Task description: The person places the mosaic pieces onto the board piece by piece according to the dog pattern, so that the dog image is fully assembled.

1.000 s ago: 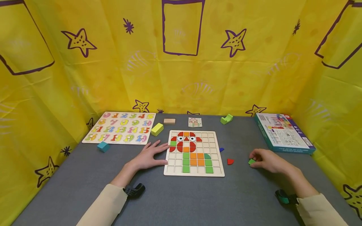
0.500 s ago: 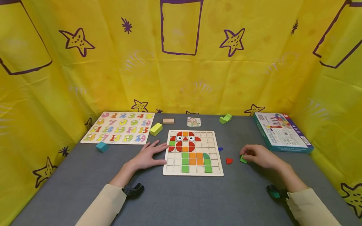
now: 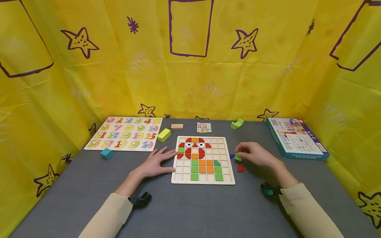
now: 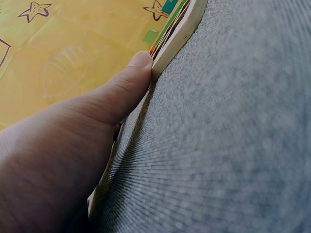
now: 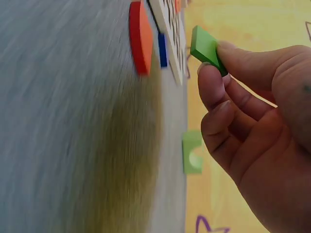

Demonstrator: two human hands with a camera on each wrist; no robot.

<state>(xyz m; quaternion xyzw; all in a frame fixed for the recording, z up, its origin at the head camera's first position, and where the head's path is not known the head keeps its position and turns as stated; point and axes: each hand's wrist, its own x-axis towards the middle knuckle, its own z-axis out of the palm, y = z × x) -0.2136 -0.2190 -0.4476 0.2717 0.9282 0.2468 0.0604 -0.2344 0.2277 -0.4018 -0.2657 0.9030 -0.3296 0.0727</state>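
Observation:
My right hand (image 3: 253,153) pinches a square green tile (image 5: 206,46) between thumb and fingertips, raised above the table just right of the wooden grid board (image 3: 226,162). Red, orange and green tiles on that board form an animal figure with two round eyes. Fingers spread, my left hand (image 3: 157,163) rests at the board's left edge; in the left wrist view its thumb (image 4: 138,63) touches the board's side. On the table below the right hand lie a red rounded tile (image 3: 241,169) and a blue tile (image 3: 231,156), the blue one partly hidden in the head view.
A number puzzle (image 3: 125,132) lies at the back left, with a teal block (image 3: 107,153) by its front edge. Behind the board are a yellow block (image 3: 164,135), a plain wooden block (image 3: 177,126), a picture card (image 3: 203,127) and a green notched block (image 3: 237,124). A box (image 3: 300,138) lies at right.
Holding the green tile, my right hand has moved left and away from me, from the right side of the table to beside the board. My left hand has stayed at the board's edge.

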